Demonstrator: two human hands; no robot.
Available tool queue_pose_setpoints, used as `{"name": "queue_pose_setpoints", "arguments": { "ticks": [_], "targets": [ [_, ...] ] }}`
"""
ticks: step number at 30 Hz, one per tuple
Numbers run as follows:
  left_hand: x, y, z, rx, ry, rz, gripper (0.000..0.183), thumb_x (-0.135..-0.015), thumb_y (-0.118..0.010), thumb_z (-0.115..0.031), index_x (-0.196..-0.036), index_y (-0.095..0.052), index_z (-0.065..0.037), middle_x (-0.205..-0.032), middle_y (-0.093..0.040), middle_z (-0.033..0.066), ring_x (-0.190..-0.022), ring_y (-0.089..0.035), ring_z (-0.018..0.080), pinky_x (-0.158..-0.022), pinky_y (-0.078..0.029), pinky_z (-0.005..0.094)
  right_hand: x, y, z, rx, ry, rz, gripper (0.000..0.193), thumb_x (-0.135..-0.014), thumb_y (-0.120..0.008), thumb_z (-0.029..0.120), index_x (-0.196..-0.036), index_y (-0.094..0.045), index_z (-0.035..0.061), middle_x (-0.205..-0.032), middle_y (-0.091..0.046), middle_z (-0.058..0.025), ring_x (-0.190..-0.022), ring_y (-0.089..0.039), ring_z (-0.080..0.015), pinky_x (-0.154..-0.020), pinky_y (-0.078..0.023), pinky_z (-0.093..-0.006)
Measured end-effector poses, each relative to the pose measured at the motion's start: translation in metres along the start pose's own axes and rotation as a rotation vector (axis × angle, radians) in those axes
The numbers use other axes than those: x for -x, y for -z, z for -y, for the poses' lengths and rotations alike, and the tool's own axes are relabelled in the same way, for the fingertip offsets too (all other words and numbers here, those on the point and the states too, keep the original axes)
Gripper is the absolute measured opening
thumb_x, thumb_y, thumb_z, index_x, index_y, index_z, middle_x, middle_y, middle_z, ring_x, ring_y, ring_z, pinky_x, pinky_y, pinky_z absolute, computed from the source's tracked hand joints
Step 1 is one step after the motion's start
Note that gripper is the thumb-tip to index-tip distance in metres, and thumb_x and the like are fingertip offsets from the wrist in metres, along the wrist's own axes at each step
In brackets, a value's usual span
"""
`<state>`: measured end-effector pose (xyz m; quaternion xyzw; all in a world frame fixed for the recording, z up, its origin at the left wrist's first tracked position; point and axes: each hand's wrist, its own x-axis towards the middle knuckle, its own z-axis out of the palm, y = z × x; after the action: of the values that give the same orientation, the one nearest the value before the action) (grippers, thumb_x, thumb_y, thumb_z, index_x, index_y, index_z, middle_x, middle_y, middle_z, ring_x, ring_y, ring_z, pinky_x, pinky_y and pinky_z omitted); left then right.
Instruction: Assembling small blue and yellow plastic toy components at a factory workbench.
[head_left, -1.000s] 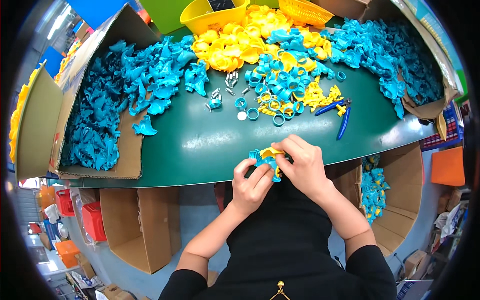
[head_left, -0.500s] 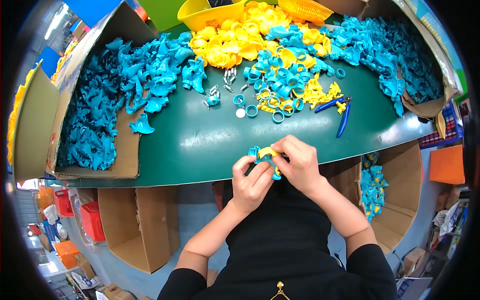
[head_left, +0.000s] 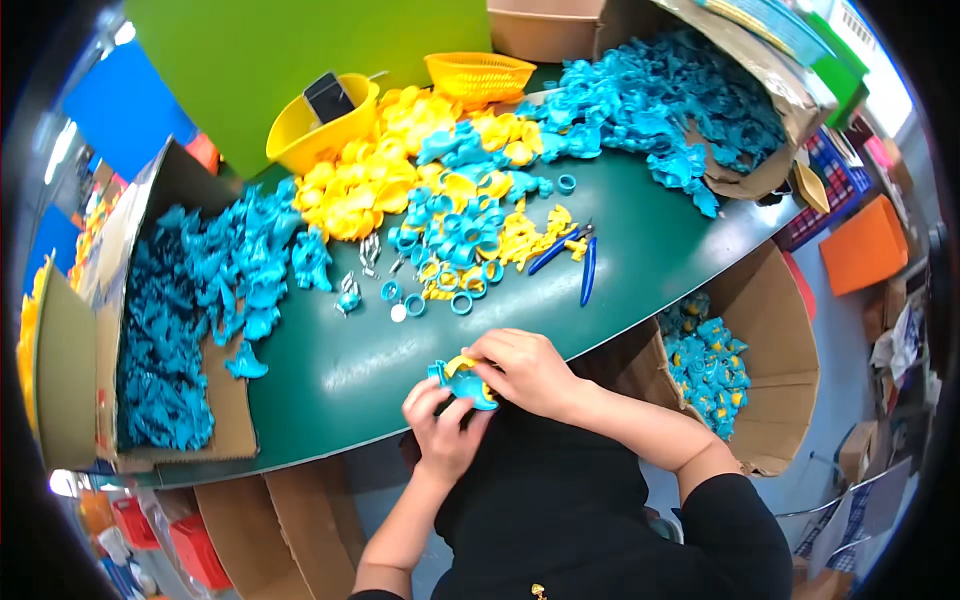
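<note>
At the table edge [head_left: 330, 440], both hands — left hand [head_left: 440, 425], right hand [head_left: 525, 370] — grip a blue-and-yellow toy [head_left: 462, 380], seemingly half hidden.

bright, even light | soft shadows | fisheye bend + dark vignette @ rim

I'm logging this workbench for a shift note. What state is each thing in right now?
Blue and yellow toy part: held in both hands at the table's near edge.
Left hand: gripping the part from below.
Right hand: closed over the part's top.
Blue-handled pliers: lying on the table, untouched.
Yellow basket: upright, looks empty.
Yellow bowl: upright, a dark flat thing inside.
Cardboard box: open, partly filled.
</note>
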<state>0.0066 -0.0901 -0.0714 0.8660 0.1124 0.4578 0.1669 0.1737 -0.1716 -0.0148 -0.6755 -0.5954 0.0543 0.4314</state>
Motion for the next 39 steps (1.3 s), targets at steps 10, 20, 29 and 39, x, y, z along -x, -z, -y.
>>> {"name": "queue_pose_setpoints", "arguments": {
  "ticks": [10, 20, 29, 39],
  "targets": [
    [-0.019, 0.011, -0.026, 2.181, 1.31, 0.5, 0.056, -0.104, -0.047, -0.04, -0.139, -0.041, 0.004, -0.123, -0.06, 0.024, -0.097, -0.068, 0.036, -0.086, -0.057, 0.047, -0.022, 0.079, -0.009, -0.382, 0.132, 0.557, 0.019, -0.084, -0.075, 0.017, -0.098, -0.072, 0.0044, -0.087, -0.07, -0.0091, -0.084, -0.069, -0.0249, -0.074, -0.055, -0.0354],
    [-0.036, 0.005, -0.037, 2.357, 1.19, 0.214, 0.055, -0.099, -0.061, -0.029, -0.143, -0.039, -0.006, -0.154, -0.027, 0.0304, -0.12, -0.059, 0.0429, -0.097, -0.054, 0.0478, -0.135, 0.107, -0.206, 0.76, -0.345, -0.206, 0.051, -0.075, -0.083, 0.028, -0.122, -0.068, 0.0148, -0.116, -0.067, -0.0084, -0.11, -0.059, -0.0294, -0.095, -0.049, -0.0408],
    [-0.062, 0.013, -0.021, 1.648, 1.069, -0.001, 0.081, -0.08, -0.08, -0.008, -0.149, -0.037, -0.008, -0.153, -0.037, 0.0207, -0.133, -0.049, 0.0326, -0.109, -0.043, 0.0438, -0.048, 0.079, -0.039, -0.37, -0.252, -0.145, 0.06, -0.082, -0.079, 0.018, -0.133, -0.057, -0.004, -0.123, -0.061, -0.0118, -0.117, -0.058, -0.0218, -0.104, -0.043, -0.0349],
    [-0.054, 0.015, -0.017, 1.437, 0.892, 0.148, 0.089, -0.079, -0.076, 0.009, -0.154, -0.029, -0.003, -0.157, -0.034, 0.0146, -0.14, -0.041, 0.0257, -0.111, -0.042, 0.0385, 0.015, 0.024, 0.014, -0.658, -0.28, 0.036, 0.062, -0.08, -0.08, 0.012, -0.136, -0.057, -0.0022, -0.113, -0.053, -0.008, -0.106, -0.054, -0.0159, -0.095, -0.044, -0.0283]
  ]
}}
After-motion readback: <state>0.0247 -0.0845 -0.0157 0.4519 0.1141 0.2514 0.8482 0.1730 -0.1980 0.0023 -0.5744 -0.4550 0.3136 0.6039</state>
